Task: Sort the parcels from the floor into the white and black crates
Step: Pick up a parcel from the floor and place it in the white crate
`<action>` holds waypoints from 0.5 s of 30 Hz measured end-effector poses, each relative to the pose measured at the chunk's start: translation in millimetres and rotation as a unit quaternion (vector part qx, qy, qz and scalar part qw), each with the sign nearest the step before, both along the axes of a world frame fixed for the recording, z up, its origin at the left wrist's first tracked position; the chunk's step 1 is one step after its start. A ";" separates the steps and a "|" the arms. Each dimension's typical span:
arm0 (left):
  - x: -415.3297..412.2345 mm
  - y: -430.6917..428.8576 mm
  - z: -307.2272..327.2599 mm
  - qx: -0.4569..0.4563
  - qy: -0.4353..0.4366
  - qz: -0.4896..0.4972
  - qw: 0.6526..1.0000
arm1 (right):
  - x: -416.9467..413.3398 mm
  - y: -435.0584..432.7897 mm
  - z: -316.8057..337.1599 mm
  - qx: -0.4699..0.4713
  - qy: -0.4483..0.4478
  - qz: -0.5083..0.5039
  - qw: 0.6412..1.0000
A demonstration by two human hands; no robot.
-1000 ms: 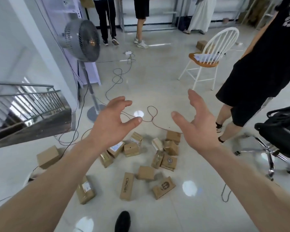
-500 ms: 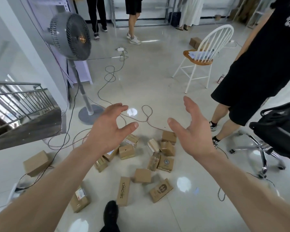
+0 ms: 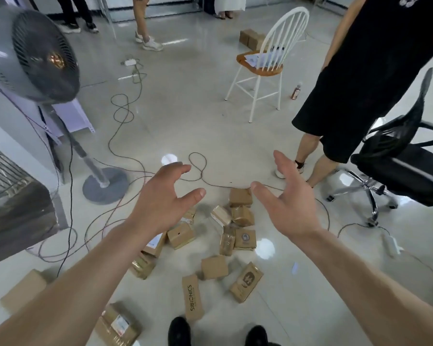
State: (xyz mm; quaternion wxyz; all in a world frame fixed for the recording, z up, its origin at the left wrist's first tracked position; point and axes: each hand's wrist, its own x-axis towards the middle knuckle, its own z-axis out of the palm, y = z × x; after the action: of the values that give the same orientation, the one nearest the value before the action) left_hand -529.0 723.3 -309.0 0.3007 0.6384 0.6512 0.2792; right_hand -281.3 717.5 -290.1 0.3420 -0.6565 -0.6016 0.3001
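Since a moment ago I have stepped nearer: the parcels [image 3: 245, 238] now lie lower in my view, close in front of my shoes [image 3: 179, 332], and the fan [image 3: 33, 56] looks bigger at my left. The parcels are small brown cardboard boxes scattered on the glossy floor [image 3: 198, 116]. Some touch in a loose heap and others lie apart, like the long SIBIONICS box [image 3: 192, 297] and a taped parcel [image 3: 118, 325] with a white label near my left forearm. I judge them light and stiff, easy for one hand. Those wrapped in shiny tape may slip, so I would take each one across its two long sides, thumb against fingers. My left hand [image 3: 160, 203] and right hand [image 3: 288, 206] hang above the heap, both spread with fingers apart, holding nothing. The white and black crates I cannot see anywhere in this view, so what is in them I cannot tell. Thin cables [image 3: 197, 161] run over the floor just behind the heap, and a person in black [image 3: 375, 71] stands at my right beside an office chair [image 3: 398, 168].
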 end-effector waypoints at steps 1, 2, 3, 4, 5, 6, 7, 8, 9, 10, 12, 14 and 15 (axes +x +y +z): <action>1.0 5.4 -3.7 -0.007 -0.003 -0.002 1.000 | 2.7 6.0 -6.9 -0.001 -0.002 -0.003 1.000; 2.6 10.9 -8.2 -0.015 -0.007 -0.004 1.000 | 5.6 12.8 -14.3 -0.004 -0.004 -0.006 1.000; 4.8 16.2 -13.0 -0.021 -0.011 -0.005 1.000 | 8.7 20.6 -22.1 -0.010 -0.007 -0.010 1.000; 7.6 21.3 -18.3 -0.027 -0.011 -0.004 1.000 | 11.3 27.8 -28.6 -0.018 -0.010 -0.010 1.000; 11.1 26.1 -23.2 -0.031 -0.005 -0.002 1.000 | 13.9 34.6 -34.7 -0.024 -0.012 -0.008 1.000; 14.9 30.4 -28.0 -0.037 0.003 0.000 0.999 | 17.1 41.1 -41.1 -0.029 -0.013 -0.003 0.999; 19.3 33.8 -32.3 -0.046 0.010 0.003 0.999 | 20.9 47.2 -47.4 -0.034 -0.014 0.001 0.999; 23.8 37.1 -36.8 -0.056 0.015 0.006 0.998 | 25.4 53.4 -53.6 -0.037 -0.014 0.005 0.999; 28.9 41.0 -40.8 -0.064 0.021 0.006 0.998 | 30.2 59.4 -59.3 -0.040 -0.010 0.007 0.999; 33.9 45.5 -44.8 -0.073 0.028 0.007 0.997 | 35.5 65.7 -64.8 -0.043 -0.005 0.008 0.999; 43.3 56.0 -53.5 -0.087 0.041 0.012 0.995 | 46.6 79.4 -75.4 -0.057 -0.001 0.015 0.998; 53.9 66.3 -61.6 -0.094 0.044 0.025 0.994 | 58.0 93.7 -85.3 -0.071 -0.008 0.034 0.997; 59.8 71.5 -66.5 -0.095 0.044 0.032 0.994 | 63.6 101.1 -89.8 -0.074 -0.013 0.041 0.996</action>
State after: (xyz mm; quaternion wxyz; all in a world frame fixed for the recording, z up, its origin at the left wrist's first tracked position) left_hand -469.2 794.8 -375.5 0.3225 0.5973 0.7074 0.1970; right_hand -217.7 818.6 -379.9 0.2726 -0.6586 -0.6084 0.3489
